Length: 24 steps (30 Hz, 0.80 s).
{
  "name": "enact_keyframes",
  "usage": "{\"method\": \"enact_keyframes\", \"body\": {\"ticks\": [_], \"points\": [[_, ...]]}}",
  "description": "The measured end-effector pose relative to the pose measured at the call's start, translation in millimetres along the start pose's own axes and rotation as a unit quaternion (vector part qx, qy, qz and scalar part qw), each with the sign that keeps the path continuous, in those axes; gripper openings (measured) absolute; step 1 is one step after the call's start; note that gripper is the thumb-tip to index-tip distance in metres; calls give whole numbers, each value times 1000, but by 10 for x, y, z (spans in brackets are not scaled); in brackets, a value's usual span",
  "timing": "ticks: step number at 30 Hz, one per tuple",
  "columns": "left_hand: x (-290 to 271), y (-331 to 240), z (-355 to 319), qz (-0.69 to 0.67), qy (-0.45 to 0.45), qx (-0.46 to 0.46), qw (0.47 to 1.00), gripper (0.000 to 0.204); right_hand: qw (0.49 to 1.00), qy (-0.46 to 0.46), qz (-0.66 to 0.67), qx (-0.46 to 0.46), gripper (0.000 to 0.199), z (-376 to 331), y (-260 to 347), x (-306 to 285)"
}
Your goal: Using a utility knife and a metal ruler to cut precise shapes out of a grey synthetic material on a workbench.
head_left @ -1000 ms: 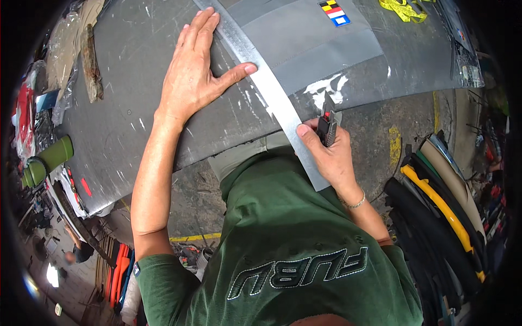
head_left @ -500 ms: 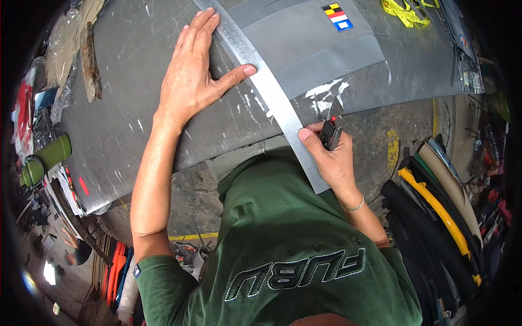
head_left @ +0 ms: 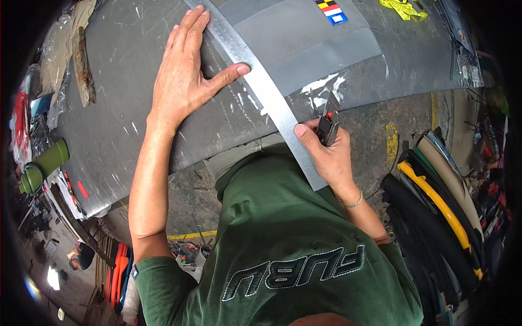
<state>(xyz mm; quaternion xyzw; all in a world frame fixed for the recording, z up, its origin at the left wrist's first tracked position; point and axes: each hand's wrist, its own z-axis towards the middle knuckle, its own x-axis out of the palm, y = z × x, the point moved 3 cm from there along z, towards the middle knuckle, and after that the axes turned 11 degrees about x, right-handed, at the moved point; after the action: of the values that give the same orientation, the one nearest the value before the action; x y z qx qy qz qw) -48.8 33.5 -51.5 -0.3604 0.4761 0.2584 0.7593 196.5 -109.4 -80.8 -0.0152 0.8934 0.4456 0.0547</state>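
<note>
A long metal ruler runs slantwise over the near edge of the dark worktable, along the left side of a grey sheet of material. My left hand lies flat on the table left of the ruler, fingers stretched out, with the thumb and fingertips on the ruler's edge. Beyond the table edge, my right hand is closed round a dark utility knife, its blade pointing away from me. The right thumb rests against the ruler's lower end. A flag-coloured patch sits on the grey sheet.
A yellow tape measure lies at the far right of the table. A wooden piece and clear plastic are at the far left. Rolls of material, one yellow, stand at the right; a green roll is at the left.
The whole view has shifted slightly, so the table and ruler sit a little higher and farther left. Both hands keep their places on the ruler. A person at lower left has changed posture.
</note>
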Motion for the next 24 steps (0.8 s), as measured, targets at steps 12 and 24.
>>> {"method": "enact_keyframes", "body": {"ticks": [12,24], "points": [[3,10,-4,3,-1,5,1000,103,1000,-3,-6,1,30,1,0,-5],[-14,-21,13,1,0,-6,1000,103,1000,-5,-6,7,29,-2,13,-3]]}}
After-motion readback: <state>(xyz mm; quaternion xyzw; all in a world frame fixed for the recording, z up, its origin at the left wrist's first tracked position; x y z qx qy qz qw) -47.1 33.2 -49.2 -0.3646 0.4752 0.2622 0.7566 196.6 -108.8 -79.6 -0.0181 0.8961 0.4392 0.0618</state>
